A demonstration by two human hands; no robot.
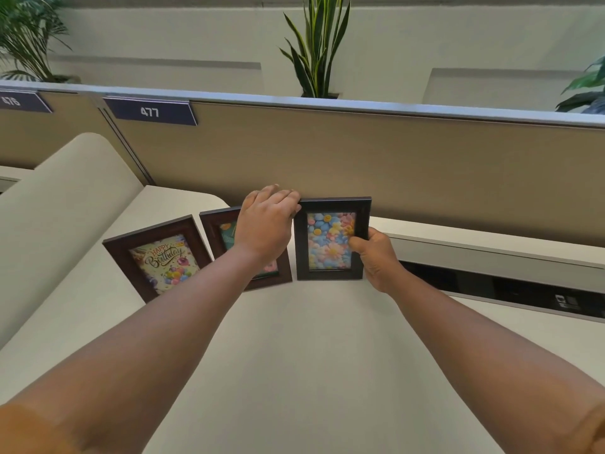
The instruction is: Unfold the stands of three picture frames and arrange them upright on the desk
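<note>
Gripping flower frame [332, 239] upright on counter [294, 339]: left hand [266, 224] at top-left corner, right hand [376, 257] at rt edge. Middle frame [217, 224] mostly hidden behind left hand; stands not visible.

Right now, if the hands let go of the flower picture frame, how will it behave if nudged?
The flower frame looks rigid, a dark moulded border, so it should move as one piece. It stands tall on a narrow bottom edge, so a nudge near the top would probably tip it; its stand is hidden. The left hand and right hand both steady it, which hints it isn't settled yet.
</note>
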